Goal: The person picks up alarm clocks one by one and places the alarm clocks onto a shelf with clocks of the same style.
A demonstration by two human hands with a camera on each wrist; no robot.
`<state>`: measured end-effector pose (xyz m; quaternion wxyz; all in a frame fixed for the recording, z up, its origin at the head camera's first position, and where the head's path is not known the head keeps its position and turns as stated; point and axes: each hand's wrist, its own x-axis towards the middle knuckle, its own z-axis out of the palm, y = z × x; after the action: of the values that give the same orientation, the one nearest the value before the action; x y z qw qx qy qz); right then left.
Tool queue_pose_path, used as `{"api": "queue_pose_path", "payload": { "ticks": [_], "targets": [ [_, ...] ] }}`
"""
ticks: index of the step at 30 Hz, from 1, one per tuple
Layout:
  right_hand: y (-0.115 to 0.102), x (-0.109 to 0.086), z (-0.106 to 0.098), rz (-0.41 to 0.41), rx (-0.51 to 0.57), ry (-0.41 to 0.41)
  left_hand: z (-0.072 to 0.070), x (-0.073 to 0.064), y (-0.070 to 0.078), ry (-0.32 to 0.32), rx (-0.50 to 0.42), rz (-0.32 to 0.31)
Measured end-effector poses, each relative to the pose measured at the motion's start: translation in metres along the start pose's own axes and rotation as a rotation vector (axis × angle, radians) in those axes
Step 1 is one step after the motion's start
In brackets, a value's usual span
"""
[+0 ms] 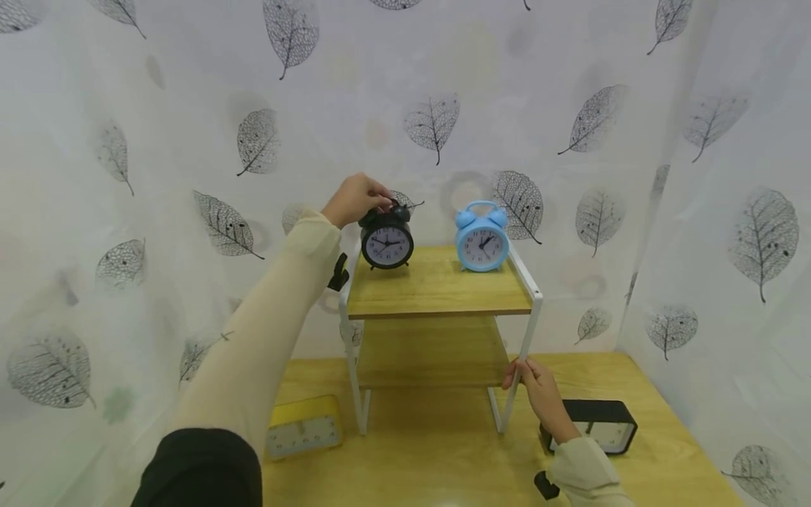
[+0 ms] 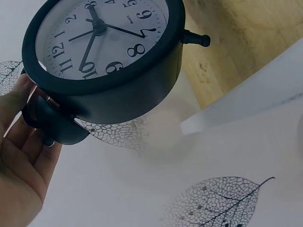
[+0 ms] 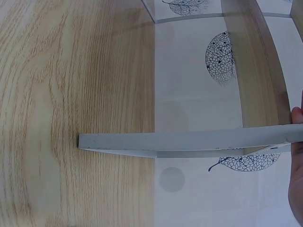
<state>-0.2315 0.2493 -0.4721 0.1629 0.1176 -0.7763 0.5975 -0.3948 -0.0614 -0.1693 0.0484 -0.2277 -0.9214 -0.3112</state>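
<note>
My left hand (image 1: 357,199) pinches the handle on top of a black twin-bell alarm clock (image 1: 387,243). In the left wrist view the fingers (image 2: 45,156) are curled about that handle beside the bells, and the dial appears upside down. The clock is at the left side of the top board (image 1: 437,289) of a two-tier shelf. A light blue twin-bell alarm clock (image 1: 483,246) stands upright at the right of the same board. Low on the right, my right hand (image 1: 541,394) grips the shelf's white metal leg (image 1: 526,338) near the lower board (image 1: 437,352).
The shelf stands on a wooden table (image 1: 437,465). A yellow rectangular clock (image 1: 304,426) lies left of it. To the right, partly behind my right forearm, sits a black rectangular clock (image 1: 602,422). Leaf-patterned white sheeting (image 1: 355,91) hangs behind and at both sides.
</note>
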Motion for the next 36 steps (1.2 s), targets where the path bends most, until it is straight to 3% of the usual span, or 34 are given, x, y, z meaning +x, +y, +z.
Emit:
{"api": "queue_pose_path", "payload": {
  "ticks": [9,14,20,36],
  "targets": [
    [-0.015,-0.003,0.001,-0.010,-0.008,0.002,0.006,-0.003,-0.008,-0.008,-0.031,-0.020],
    [-0.006,-0.003,-0.001,0.010,-0.022,0.002,0.010,-0.002,-0.013,-0.024,-0.027,-0.032],
    [0.005,0.004,-0.001,0.031,-0.012,0.004,0.009,0.002,-0.010,-0.022,-0.006,-0.004],
    [0.004,0.004,0.000,0.005,0.026,-0.004,0.012,0.007,-0.013,-0.024,0.006,-0.009]
  ]
}}
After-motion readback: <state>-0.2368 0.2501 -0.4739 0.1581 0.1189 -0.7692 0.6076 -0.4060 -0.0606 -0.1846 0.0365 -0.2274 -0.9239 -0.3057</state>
